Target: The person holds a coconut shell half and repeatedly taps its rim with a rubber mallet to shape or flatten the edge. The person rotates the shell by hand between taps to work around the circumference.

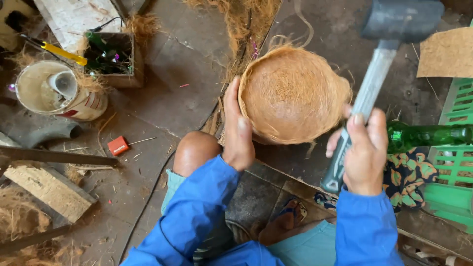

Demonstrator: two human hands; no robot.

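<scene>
The coir-fibre bowl (293, 93), already rounded, sits centre just beyond the knee, the left hand (238, 133) clasping its rim while the right hand (364, 150) grips a raised rubber mallet (377, 64), shaping apparently unfinished.

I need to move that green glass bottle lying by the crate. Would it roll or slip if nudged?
The green bottle lies on its side, so a nudge would probably set its round body rolling. Smooth glass likely makes it slippery and breakable on the hard floor. The right hand swings a mallet close by, a possible hazard.
</scene>
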